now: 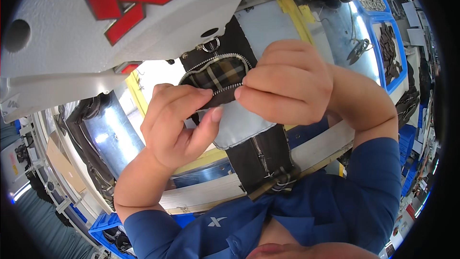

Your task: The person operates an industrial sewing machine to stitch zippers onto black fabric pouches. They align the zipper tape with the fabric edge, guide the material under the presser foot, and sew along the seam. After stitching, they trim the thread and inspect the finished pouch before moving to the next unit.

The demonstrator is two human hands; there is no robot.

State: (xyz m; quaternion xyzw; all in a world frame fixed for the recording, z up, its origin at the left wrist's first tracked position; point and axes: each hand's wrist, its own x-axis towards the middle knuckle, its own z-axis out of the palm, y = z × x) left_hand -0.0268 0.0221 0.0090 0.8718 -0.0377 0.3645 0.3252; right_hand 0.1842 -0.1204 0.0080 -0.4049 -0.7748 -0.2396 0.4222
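A dark fabric bag piece [224, 98] with a curved metal zipper opening lies under my hands, beside the sewing machine head. Brown plaid lining [223, 74] shows inside the opening. My right hand [290, 84] pinches the zipper edge at the right end of the opening. At its near left side, my left hand [175, 127] has its fingertips on the zipper edge, the thumb curled just below them. A metal D-ring [211, 45] sits on a dark strip beyond the opening. Light grey material [244, 127] and a dark zippered strip [258, 156] hang toward me.
The white sewing machine head [158, 29] with red emblems fills the upper left. Blue bins [402, 62] of small parts stand at the right, with black thread snips [359, 50] near them. Dark zippered pieces [84, 129] lie at the left. Yellow tape [294, 12] marks the table.
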